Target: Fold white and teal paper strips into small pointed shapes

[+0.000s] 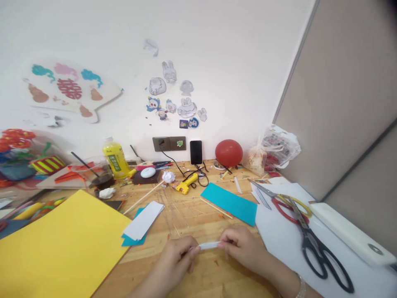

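Note:
A narrow white paper strip (209, 246) is stretched between my two hands, low in the middle of the view. My left hand (179, 258) pinches its left end, and my right hand (240, 247) pinches its right end. Beyond my left hand, white paper slips (144, 221) lie stacked on a blue piece (142, 240). A blue paper rectangle (231, 202) lies on the wooden table (182, 221) beyond my right hand, with a thin wooden stick (216, 208) along its near edge.
Yellow card (56, 248) covers the left side. Black-handled scissors (322, 252) and red-handled scissors (287, 209) lie on white sheets at right. Farther back are a yellow glue gun (187, 184), a white paper flower (168, 177), a drink bottle (116, 159), a phone (196, 152) and a red balloon (228, 153).

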`<state>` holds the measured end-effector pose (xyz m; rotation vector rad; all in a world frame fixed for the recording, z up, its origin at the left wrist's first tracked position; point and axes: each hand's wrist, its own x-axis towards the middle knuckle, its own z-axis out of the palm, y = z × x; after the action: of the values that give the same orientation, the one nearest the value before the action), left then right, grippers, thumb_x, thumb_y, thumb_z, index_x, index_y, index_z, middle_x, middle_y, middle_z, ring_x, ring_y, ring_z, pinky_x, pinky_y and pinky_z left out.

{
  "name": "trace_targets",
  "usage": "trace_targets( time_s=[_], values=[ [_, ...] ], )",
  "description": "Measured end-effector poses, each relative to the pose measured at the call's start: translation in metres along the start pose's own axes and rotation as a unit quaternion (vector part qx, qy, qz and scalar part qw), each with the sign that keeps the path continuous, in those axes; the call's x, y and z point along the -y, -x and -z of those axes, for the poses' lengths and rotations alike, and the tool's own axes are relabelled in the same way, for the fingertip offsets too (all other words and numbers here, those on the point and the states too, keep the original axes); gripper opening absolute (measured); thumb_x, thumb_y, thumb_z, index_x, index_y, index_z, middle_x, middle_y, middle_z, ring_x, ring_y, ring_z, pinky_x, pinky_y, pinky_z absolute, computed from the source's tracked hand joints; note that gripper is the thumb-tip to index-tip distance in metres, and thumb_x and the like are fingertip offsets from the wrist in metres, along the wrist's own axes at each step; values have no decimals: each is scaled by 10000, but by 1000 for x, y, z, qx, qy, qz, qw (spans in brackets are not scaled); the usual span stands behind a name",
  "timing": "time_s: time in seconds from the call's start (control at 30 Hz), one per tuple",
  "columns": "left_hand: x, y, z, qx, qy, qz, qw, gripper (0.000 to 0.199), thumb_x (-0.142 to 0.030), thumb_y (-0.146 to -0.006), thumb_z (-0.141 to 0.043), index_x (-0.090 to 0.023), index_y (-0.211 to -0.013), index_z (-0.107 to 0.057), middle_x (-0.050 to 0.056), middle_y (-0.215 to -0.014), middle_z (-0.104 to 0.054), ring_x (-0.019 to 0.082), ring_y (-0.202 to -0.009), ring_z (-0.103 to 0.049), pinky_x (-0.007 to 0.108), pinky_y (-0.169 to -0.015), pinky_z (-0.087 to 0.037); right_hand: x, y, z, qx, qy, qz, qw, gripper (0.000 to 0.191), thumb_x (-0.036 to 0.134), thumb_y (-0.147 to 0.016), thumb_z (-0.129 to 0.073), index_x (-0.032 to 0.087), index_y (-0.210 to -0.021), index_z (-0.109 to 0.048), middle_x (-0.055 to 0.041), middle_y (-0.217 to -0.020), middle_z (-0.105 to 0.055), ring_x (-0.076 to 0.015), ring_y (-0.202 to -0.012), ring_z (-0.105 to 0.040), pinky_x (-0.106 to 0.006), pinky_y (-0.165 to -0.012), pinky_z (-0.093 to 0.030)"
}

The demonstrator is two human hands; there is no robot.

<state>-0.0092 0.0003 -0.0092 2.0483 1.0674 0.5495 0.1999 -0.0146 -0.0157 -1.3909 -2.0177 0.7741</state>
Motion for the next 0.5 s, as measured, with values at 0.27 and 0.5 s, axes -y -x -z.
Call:
trace_targets(
  time_s=[0.27,0.5],
  values=[
    [-1,-1,2,-14,73,36,997,316,-393,-803,-385,-173,-594,-475,-36,-434,-501,106,-430,-473,190,-483,-346,-6,0,13,1,-97,33,995,211,267,-836,-440,179,-748,-611,-3,-648,-612,-131,-601,-556,-248,-629,-421],
    [7,-5,1,-60,120,57,989,345,-463,-783,-389,-187,-585,-454,-42,-419,-496,109,-402,-467,199,-450,-345,-11,-2,13,-60,-176,32,982,370,414,-813,-454,175,-1084,-528,-22,-726,-613,-155,-681,-555,-300,-707,-420]
  ],
)
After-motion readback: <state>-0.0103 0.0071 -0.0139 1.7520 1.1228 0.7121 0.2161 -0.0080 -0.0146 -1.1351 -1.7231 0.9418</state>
